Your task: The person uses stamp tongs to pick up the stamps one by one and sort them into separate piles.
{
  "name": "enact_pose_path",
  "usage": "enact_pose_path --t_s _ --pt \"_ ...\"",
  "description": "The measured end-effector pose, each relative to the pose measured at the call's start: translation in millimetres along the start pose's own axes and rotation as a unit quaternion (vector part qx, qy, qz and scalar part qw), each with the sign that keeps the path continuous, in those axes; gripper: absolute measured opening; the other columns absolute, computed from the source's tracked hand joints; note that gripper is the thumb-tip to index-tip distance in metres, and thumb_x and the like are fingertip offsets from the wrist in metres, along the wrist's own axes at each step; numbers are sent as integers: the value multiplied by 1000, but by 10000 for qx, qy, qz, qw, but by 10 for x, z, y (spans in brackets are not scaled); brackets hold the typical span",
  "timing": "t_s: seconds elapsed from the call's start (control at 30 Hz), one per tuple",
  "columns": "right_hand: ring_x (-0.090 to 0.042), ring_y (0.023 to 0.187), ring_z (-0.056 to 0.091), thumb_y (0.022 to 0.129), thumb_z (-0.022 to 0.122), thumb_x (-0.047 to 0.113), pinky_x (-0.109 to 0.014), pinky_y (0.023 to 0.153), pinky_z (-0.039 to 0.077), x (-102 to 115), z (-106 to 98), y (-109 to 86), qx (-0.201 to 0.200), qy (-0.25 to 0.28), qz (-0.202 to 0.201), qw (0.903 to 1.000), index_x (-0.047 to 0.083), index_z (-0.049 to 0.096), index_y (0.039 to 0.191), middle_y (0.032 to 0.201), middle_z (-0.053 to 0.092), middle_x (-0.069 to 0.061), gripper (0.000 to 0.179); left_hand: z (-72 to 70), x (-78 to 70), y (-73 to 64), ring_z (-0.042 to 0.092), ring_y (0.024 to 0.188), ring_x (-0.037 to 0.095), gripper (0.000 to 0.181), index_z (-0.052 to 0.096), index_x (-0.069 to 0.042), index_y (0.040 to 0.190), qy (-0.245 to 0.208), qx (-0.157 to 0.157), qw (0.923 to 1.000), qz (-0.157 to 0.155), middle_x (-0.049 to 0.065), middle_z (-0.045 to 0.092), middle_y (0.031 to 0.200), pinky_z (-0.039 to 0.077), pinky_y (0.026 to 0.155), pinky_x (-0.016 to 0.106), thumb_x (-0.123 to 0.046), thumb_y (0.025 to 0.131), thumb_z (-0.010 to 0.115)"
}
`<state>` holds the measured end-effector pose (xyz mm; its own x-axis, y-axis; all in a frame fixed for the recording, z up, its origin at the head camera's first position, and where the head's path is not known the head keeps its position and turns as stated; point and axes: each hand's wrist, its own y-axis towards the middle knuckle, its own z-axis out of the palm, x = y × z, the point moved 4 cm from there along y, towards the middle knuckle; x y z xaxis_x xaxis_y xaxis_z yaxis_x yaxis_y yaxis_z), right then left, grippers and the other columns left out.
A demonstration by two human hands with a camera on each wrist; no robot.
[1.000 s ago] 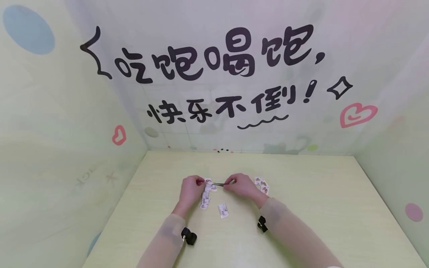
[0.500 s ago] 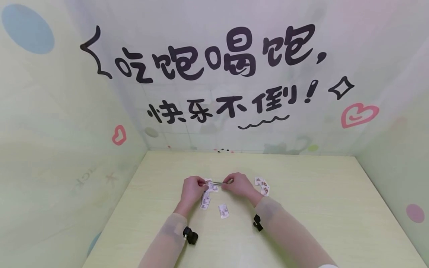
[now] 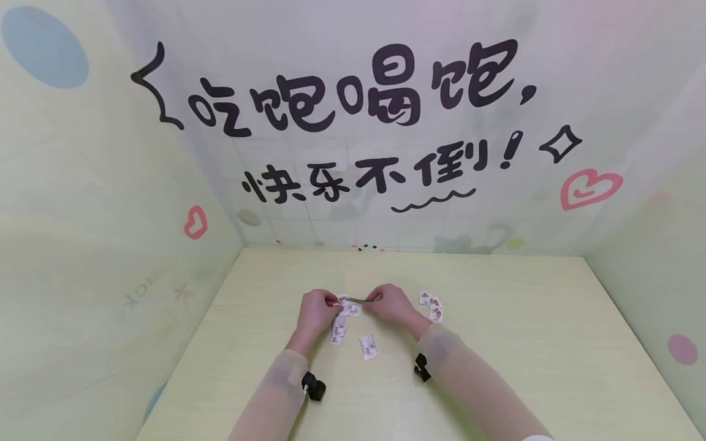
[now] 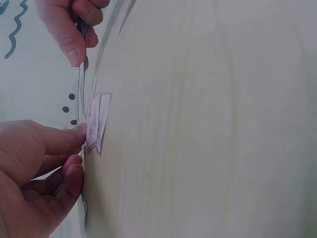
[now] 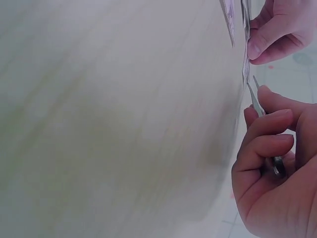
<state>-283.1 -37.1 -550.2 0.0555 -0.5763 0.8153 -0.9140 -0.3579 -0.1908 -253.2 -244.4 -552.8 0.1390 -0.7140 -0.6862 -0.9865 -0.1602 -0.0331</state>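
Observation:
In the head view my left hand (image 3: 318, 308) is at a line of small white paper pieces (image 3: 339, 331) printed with little figures. Its thumb and fingertips pinch the edge of the upper piece (image 3: 343, 299). From the right, my right hand (image 3: 390, 302) grips metal tweezers (image 3: 356, 300), their points at that same piece. The right wrist view shows the two tweezer arms (image 5: 256, 103) slightly apart at the tips, near the paper's end. In the left wrist view, an angled paper piece (image 4: 103, 119) extends past the left thumb.
A single printed piece (image 3: 368, 346) lies on the pale wooden table (image 3: 496, 367) in front of the hands. Another joined group of printed pieces (image 3: 432, 306) lies right of the right hand. A wall with black lettering (image 3: 380, 174) stands behind.
My right hand has shifted slightly left, and the tweezer points have come in over the upper paper piece. The left hand stays almost in place.

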Motion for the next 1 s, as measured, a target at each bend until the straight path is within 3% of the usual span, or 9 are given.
enact_pose_path --t_s 1.0 --pt "-17 81 61 95 81 23 -29 72 48 0 1 -30 8 259 115 9996 9 79 100 92 71 0 15 -20 -22 -15 61 78 18 14 79 -2 99 -29 26 10000 -10 3 68 85 54 74 35 -8 89 86"
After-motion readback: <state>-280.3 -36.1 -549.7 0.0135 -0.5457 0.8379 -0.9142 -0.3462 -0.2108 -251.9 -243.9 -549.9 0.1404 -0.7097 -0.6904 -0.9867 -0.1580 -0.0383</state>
